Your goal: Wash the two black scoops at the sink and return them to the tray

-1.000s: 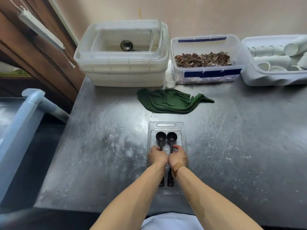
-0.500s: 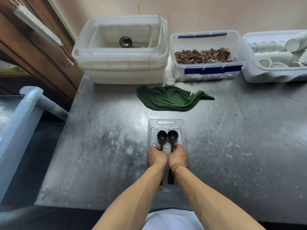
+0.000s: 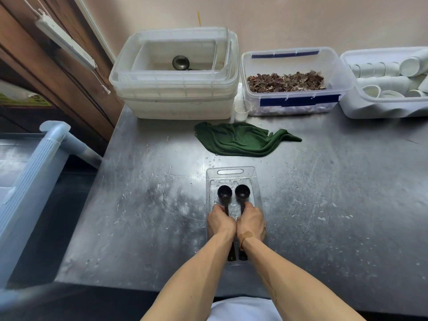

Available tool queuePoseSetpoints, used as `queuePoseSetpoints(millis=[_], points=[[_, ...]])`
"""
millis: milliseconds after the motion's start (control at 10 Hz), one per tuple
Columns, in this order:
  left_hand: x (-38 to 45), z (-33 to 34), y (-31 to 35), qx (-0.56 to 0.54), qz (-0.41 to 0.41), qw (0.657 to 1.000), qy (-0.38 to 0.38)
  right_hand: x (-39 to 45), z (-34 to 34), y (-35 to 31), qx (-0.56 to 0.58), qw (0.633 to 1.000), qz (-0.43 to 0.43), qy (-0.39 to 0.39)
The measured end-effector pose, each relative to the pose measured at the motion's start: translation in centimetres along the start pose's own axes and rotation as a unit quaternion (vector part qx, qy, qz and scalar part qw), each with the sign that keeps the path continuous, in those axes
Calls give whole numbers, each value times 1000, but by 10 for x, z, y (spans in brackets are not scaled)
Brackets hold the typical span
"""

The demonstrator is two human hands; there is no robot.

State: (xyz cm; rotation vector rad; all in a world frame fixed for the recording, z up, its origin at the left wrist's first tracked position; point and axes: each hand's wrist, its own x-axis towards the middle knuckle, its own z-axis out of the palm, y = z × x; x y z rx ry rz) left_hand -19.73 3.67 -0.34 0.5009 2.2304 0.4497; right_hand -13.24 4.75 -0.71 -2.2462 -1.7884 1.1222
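Observation:
Two black scoops lie side by side in a clear plastic tray (image 3: 230, 171) on the steel counter, bowls pointing away from me. My left hand (image 3: 220, 220) is closed around the handle of the left scoop (image 3: 224, 192). My right hand (image 3: 250, 220) grips the handle of the right scoop (image 3: 242, 191). Both hands touch each other over the tray's middle. The handle ends stick out beneath my wrists at the tray's near end. Water drops lie in the tray.
A green cloth (image 3: 238, 139) lies just beyond the tray. Against the wall stand stacked white tubs (image 3: 176, 89) holding a metal ladle (image 3: 180, 62), a small plastic cup (image 3: 242, 110), a bin of brown dried pieces (image 3: 287, 81) and a bin of white cups (image 3: 389, 77). The counter edge drops at left.
My hands and the scoops stay where they were in the tray. Only the camera view has shifted slightly.

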Motion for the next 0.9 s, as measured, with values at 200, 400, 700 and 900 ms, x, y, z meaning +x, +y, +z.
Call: queuePoseSetpoints(millis=[200, 400, 700, 900], points=[[-5, -1, -4, 5, 28, 1000, -1, -1, 5, 3, 46, 998, 36, 27], [-9, -5, -6, -11, 66, 998, 0, -1, 3, 2, 34, 998, 38, 26], [-14, -23, 7, -14, 64, 996, -57, -3, -11, -7, -2, 1000, 13, 19], [-20, -43, 14, -30, 111, 991, -69, -14, -33, -17, 0, 999, -42, 4]])
